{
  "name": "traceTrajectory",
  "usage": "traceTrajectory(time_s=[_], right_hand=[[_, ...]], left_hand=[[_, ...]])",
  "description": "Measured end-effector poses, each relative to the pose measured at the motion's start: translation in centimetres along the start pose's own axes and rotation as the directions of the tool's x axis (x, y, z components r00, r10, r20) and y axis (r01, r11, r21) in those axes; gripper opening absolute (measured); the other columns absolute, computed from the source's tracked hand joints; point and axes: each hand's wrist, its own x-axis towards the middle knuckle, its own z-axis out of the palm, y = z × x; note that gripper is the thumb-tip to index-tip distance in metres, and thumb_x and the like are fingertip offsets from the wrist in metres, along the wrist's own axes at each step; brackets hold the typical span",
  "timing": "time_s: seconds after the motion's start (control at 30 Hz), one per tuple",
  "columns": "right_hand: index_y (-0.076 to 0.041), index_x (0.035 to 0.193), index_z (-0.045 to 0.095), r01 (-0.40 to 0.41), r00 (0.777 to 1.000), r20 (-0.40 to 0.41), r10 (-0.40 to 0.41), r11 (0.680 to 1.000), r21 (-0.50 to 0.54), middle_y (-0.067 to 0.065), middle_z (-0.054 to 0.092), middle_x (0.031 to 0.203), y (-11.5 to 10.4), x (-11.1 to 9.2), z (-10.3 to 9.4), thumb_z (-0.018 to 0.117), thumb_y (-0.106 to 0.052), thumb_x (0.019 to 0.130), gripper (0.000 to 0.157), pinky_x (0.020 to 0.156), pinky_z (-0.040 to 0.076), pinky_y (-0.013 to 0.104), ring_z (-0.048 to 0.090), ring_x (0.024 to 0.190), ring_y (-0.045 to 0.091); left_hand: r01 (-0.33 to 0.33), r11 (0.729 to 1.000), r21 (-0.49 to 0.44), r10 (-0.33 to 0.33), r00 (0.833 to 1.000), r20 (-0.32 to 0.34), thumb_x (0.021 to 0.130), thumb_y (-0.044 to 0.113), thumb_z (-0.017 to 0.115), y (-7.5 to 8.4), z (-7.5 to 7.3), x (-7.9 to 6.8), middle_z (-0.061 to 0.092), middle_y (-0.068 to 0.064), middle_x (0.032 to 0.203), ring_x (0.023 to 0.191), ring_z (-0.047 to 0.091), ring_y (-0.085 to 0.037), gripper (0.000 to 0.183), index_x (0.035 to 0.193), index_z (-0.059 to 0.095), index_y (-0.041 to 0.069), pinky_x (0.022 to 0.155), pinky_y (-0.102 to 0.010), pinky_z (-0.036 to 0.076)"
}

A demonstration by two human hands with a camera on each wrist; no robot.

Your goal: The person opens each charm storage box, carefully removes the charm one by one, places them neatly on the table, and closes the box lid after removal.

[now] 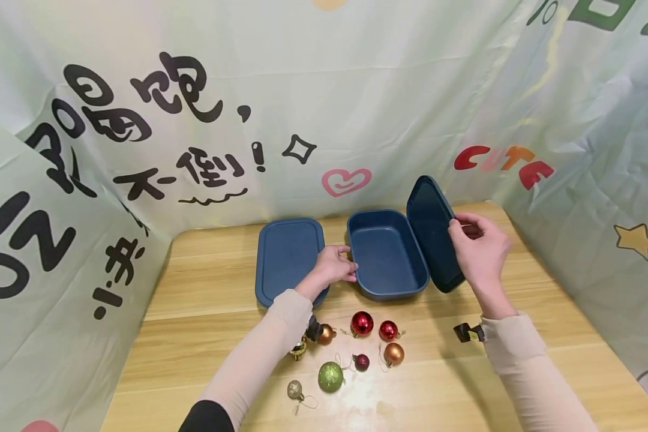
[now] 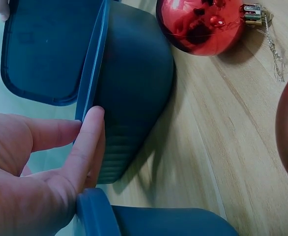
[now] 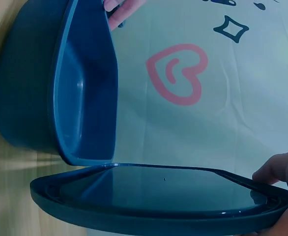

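In the head view, an uncovered dark blue box (image 1: 384,255) stands on the table with nothing inside. My left hand (image 1: 335,264) pinches its left rim; in the left wrist view the thumb and fingers (image 2: 89,140) meet at that rim. My right hand (image 1: 480,243) grips the edge of a dark blue lid (image 1: 434,234), tilted steeply beside the box's right side. The right wrist view shows the lid (image 3: 163,196) nearly edge-on, beside the box (image 3: 26,78). Left of the box lies a second blue container with its lid on (image 1: 288,258), partly behind my left hand.
In front of the box lie several Christmas baubles: a large red one (image 1: 362,323), a smaller red one (image 1: 388,330), a copper one (image 1: 393,354), a green glittery one (image 1: 330,377) and a silver one (image 1: 294,389). A printed cloth (image 1: 281,90) hangs behind the table.
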Motion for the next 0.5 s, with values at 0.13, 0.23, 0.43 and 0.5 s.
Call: traceTrajectory(time_s=[0.13, 0.23, 0.43, 0.5], right_hand=[[-0.002, 0.107, 0.081, 0.015, 1.0, 0.0, -0.015, 1.0, 0.003, -0.027, 0.06, 0.084, -0.3, -0.1, 0.3, 0.073, -0.019, 0.095, 0.022, 0.069, 0.046, 0.007, 0.057, 0.072, -0.011], [-0.002, 0.106, 0.082, 0.034, 0.999, -0.003, -0.034, 0.999, -0.003, -0.019, 0.063, 0.086, -0.4, -0.3, 0.5, 0.074, -0.018, 0.095, 0.021, 0.068, 0.045, 0.006, 0.057, 0.072, -0.012], [0.001, 0.104, 0.082, 0.126, 0.992, 0.001, -0.126, 0.992, -0.016, 0.013, 0.072, 0.09, -0.6, -0.8, 1.2, 0.073, -0.01, 0.095, 0.017, 0.068, 0.043, 0.008, 0.053, 0.072, -0.013], [0.003, 0.104, 0.081, 0.177, 0.984, -0.002, -0.177, 0.984, -0.027, 0.02, 0.073, 0.091, -0.5, -0.9, 1.4, 0.072, -0.007, 0.094, 0.016, 0.069, 0.042, 0.009, 0.052, 0.072, -0.013]], left_hand=[[-0.004, 1.0, 0.002, 0.004, 1.0, -0.003, 0.095, -0.005, 0.07, 0.0, 0.1, 0.1, 0.076, -0.027, 0.113, 0.056, 0.07, -0.012, 0.066, 0.157, 0.047, 0.0, 0.08, -0.042, 0.065], [-0.008, 1.0, 0.0, 0.008, 1.0, -0.002, 0.095, -0.006, 0.07, -0.1, 0.1, 0.1, 0.076, -0.028, 0.113, 0.056, 0.07, -0.012, 0.066, 0.157, 0.047, -0.001, 0.078, -0.041, 0.065], [-0.019, 1.0, -0.007, 0.019, 1.0, 0.002, 0.099, -0.003, 0.067, 0.0, -0.1, 0.0, 0.076, -0.028, 0.107, 0.06, 0.072, -0.016, 0.063, 0.158, 0.046, -0.001, 0.079, -0.041, 0.065], [-0.055, 0.996, 0.064, 0.057, 0.998, -0.028, 0.101, 0.002, 0.067, 0.1, -0.3, -0.2, 0.077, -0.025, 0.1, 0.065, 0.075, -0.023, 0.059, 0.157, 0.049, 0.001, 0.079, -0.042, 0.066]])
